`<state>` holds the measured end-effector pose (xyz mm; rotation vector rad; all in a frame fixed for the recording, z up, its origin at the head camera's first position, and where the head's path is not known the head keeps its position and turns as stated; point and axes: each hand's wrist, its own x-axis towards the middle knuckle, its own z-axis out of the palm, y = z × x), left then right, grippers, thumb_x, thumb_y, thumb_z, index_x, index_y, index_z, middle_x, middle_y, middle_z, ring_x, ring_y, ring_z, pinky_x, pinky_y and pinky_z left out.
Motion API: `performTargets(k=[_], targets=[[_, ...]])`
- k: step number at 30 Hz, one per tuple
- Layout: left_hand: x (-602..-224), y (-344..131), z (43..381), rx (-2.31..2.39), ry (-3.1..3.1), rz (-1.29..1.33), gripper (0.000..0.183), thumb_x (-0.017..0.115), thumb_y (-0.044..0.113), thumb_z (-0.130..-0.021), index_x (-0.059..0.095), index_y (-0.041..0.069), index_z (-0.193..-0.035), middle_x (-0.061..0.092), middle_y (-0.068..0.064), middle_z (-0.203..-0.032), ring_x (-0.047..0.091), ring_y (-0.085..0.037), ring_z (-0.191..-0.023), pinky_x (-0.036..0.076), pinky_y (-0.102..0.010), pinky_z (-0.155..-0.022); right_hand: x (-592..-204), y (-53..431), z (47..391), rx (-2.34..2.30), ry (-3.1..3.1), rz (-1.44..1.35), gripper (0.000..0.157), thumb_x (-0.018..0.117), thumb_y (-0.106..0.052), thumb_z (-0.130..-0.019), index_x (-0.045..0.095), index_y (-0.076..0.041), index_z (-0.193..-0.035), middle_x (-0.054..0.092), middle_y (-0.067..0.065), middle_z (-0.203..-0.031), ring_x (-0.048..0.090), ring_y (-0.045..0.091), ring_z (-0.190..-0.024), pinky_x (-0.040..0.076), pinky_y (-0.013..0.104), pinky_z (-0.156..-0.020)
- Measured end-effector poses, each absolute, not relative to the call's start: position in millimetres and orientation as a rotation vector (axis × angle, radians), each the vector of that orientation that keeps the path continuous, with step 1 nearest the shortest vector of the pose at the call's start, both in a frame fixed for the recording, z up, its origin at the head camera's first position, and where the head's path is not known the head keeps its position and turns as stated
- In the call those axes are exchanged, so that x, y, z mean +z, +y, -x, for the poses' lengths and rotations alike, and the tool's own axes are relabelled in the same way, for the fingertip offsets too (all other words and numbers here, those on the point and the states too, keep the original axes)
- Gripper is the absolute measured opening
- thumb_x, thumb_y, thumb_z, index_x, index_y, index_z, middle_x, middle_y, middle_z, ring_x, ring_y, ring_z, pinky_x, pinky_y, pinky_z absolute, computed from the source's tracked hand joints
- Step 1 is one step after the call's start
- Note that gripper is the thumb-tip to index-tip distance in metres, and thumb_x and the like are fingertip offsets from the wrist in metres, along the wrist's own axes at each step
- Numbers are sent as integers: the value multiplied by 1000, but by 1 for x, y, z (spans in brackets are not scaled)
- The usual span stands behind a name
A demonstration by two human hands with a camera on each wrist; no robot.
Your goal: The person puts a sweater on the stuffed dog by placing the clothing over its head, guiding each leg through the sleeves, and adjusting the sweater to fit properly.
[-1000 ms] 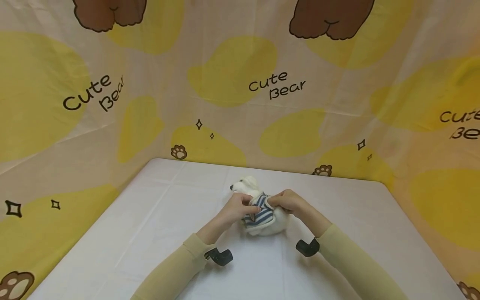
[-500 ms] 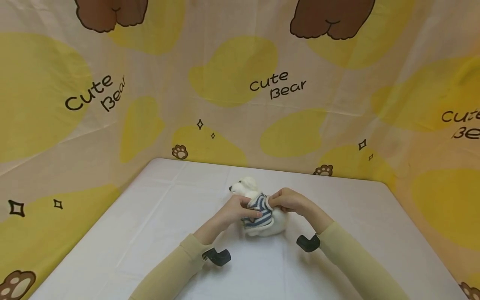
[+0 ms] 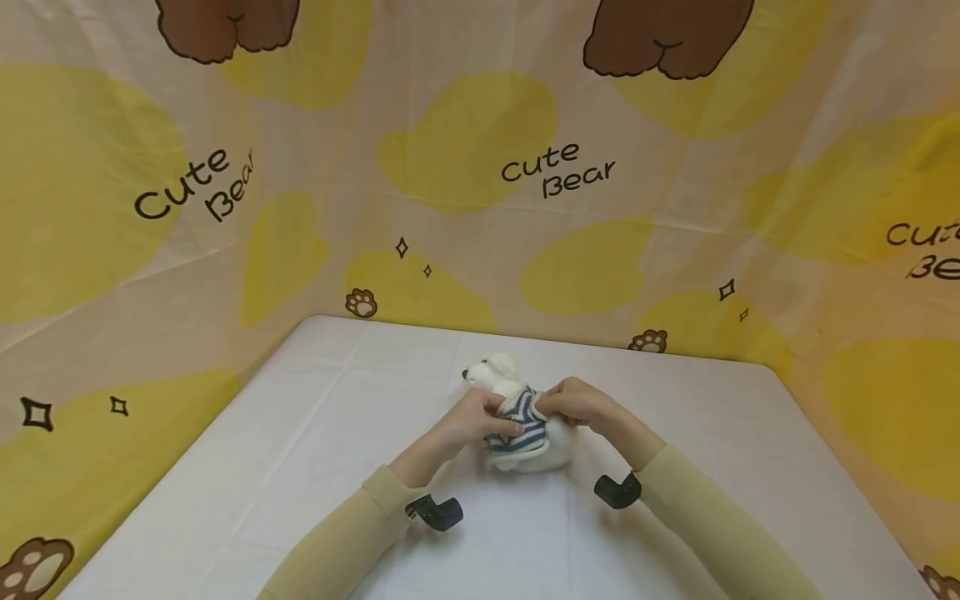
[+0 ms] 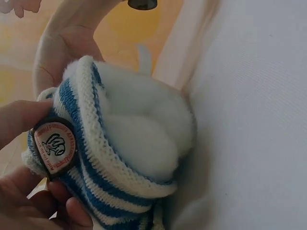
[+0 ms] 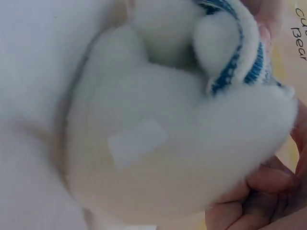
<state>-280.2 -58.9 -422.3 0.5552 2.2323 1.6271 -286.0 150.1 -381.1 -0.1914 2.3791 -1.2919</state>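
A white plush animal (image 3: 558, 446) with a black nose lies on the table, its head (image 3: 495, 372) toward the far left. It wears a blue-and-white striped knit sweater (image 3: 528, 429). My left hand (image 3: 471, 415) grips the sweater at the neck end, thumb and fingers on either side of a round-edged badge (image 4: 56, 147). At the sweater's hem, my right hand (image 3: 579, 402) pinches the knit edge along the plush's back. Its curled fingers (image 5: 271, 184) show beside the white body, partly hidden. A small white tag (image 5: 137, 143) sits on the plush's rear.
The table (image 3: 300, 467) has a white cover. Cloth walls (image 3: 450, 142) printed with bears, paws and lettering stand behind it and at both sides. Black curved pieces (image 3: 438, 512) are fixed near both wrists, by the beige sleeves (image 3: 352, 533).
My left thumb sits slightly lower on the sweater than a second ago. Both hands keep their hold, and the plush stays in nearly the same place.
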Motion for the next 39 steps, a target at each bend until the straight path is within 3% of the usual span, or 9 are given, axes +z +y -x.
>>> performTargets(k=[3,5,8,14,20,27,39], targets=[[-424,-61,279,1616,2260,-601,19,77,14,-76,70,1,-88,67,4,-77,57,-7,-74,48,-24,-67,-384,150,285,-1363,2372,93,13,62,-15,-79,67,-7,-72,36,-11,-50,28,4,-46,24,18,-45],[-424,-62,278,1608,2271,-609,18,76,12,-75,70,-1,-87,66,4,-76,56,-7,-75,46,-24,-68,-385,149,285,-1398,2355,39,14,63,-16,-78,70,-5,-81,39,-10,-51,31,4,-49,26,18,-47],[-424,-65,278,1581,2280,-622,18,76,12,-75,70,-1,-87,66,4,-77,57,-8,-76,45,-24,-70,-386,149,285,-1443,2316,-3,8,64,-15,-76,67,-10,-71,40,-10,-49,34,5,-51,29,19,-48],[-424,-71,281,1522,2306,-617,17,78,14,-72,68,3,-81,62,6,-73,54,-9,-76,44,-25,-69,-389,152,284,-1518,2191,-10,24,66,-11,-73,59,-19,-51,45,-11,-45,37,4,-49,28,18,-46],[-425,-71,283,1516,2383,-660,21,78,17,-74,62,5,-75,55,5,-70,49,-10,-70,41,-25,-62,-391,154,287,-1524,2192,10,19,65,-12,-73,61,-17,-56,48,-10,-48,39,5,-51,32,18,-48],[-416,-61,272,1506,2770,-757,40,82,30,-71,59,16,-100,58,3,-95,51,-14,-85,44,-28,-71,-390,159,291,-1515,2218,37,21,57,-10,-76,54,-16,-57,38,-9,-48,35,5,-49,30,18,-47],[-417,-48,262,1642,2702,-709,17,78,21,-77,68,11,-87,69,1,-80,62,-7,-72,51,-20,-65,-385,166,293,-1432,2173,169,19,55,-17,-91,62,-11,-74,42,-10,-55,36,1,-48,31,15,-46]])
